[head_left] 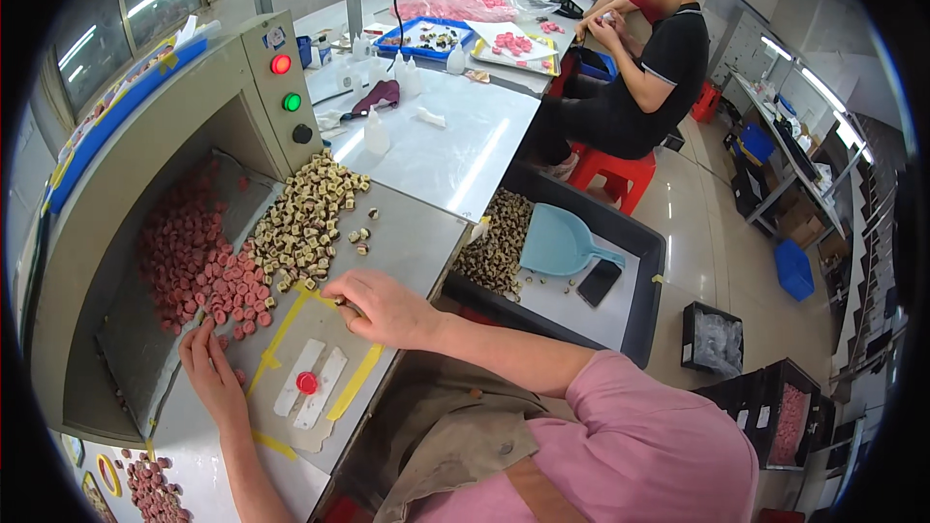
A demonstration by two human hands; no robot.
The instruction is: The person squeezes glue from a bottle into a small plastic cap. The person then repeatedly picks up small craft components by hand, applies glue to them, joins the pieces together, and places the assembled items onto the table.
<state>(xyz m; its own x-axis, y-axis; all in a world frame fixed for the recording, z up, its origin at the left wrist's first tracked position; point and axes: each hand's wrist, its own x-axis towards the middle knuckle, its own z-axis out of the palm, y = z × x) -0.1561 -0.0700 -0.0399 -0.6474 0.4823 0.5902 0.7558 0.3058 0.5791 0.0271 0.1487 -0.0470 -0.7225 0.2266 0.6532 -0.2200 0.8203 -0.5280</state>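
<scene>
Pink shirt cloth (pixel 639 436) lies nearest, over a brown apron (pixel 465 441). Both hands are apart: the left hand (pixel 211 368) reaches its fingers away from the body to the edge of the pink discs (pixel 184 261); the right hand (pixel 378 308) curls beside the cream-and-dark pieces (pixel 310 208), a dark bit at its fingers. I cannot tell whether either grips anything. Between them on the desk (pixel 213 426), two white strips (pixel 329 373) run side by side, long axes slanting lower left to upper right; a round red piece (pixel 307 384) sits across them. Beyond sits a co-worker (pixel 668 58).
</scene>
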